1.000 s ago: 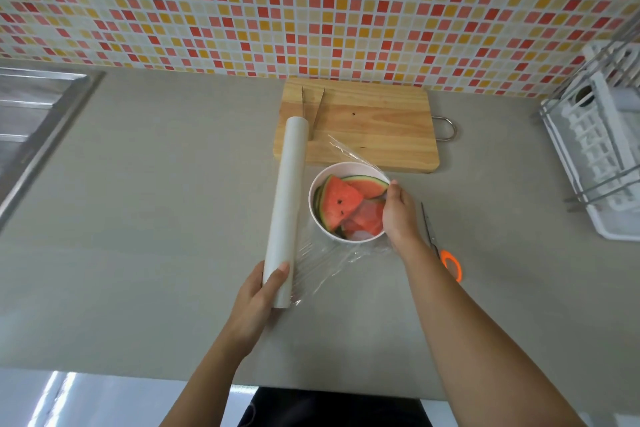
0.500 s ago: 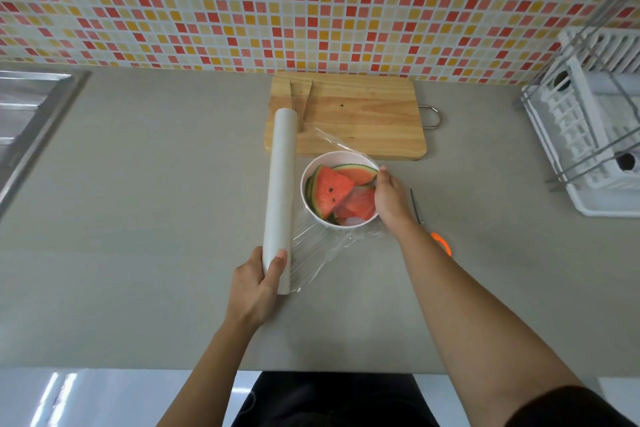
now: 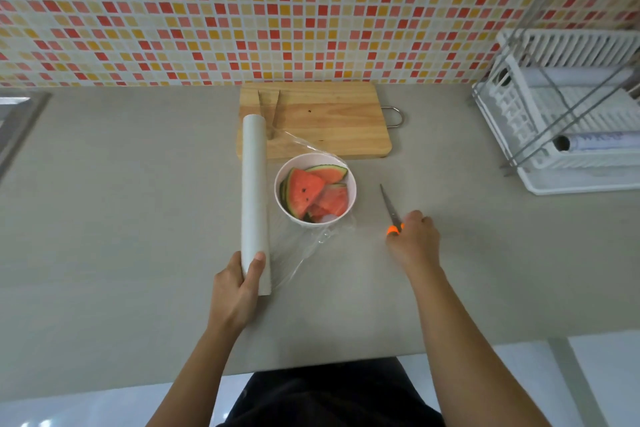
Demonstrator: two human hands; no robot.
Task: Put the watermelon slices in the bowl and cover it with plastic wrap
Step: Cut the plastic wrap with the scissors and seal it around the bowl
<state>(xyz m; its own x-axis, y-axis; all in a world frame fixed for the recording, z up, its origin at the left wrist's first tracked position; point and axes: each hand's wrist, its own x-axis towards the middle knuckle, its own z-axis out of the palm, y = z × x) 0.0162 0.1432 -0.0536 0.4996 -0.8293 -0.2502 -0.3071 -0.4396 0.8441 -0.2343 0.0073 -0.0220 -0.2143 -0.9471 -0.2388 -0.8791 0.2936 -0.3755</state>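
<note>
Counter [image 3: 121, 218]: matt grey, smooth, faint fine grain. Wall tiles [image 3: 242, 10]: small glazed squares, slight sheen. Cutting board [image 3: 332, 121]: pale wood, visible grain, satin; metal loop handle [image 3: 394, 116]. Plastic wrap roll [image 3: 255, 184]: white, matt, papery look; loose film [image 3: 304, 246] clear, glossy, crinkled. Bowl [image 3: 351, 184]: white, smooth, glossy. Watermelon slices [image 3: 311, 194]: wet-looking flesh, waxy rind. Scissors [image 3: 389, 206]: metal blades, orange plastic handle. Dish rack [image 3: 561, 135]: white plastic, grey metal wire.
</note>
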